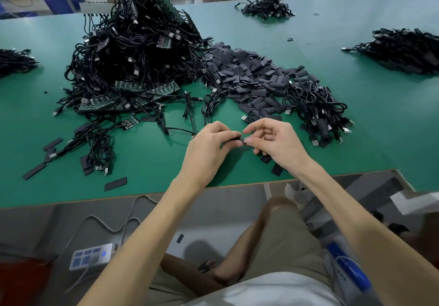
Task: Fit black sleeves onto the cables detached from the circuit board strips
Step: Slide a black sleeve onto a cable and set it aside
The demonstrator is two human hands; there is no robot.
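Over the near part of the green table (152,158), my left hand (209,146) pinches a short black sleeve (234,139) between thumb and fingers. My right hand (273,142) meets it from the right and pinches the small end of a cable right at the sleeve's mouth. A thin black cable (180,130) runs off to the left behind my left hand. A heap of loose black sleeves (249,75) lies just beyond my hands. Left of it rises a big tangle of black USB cables with green circuit board strips (133,51).
A bundle of sleeved cables (318,108) lies to the right of my hands. More cable piles sit far right (401,49), far back (266,7) and far left (14,61). Stray sleeves (115,183) lie near the front edge. A power strip (91,256) sits on the floor.
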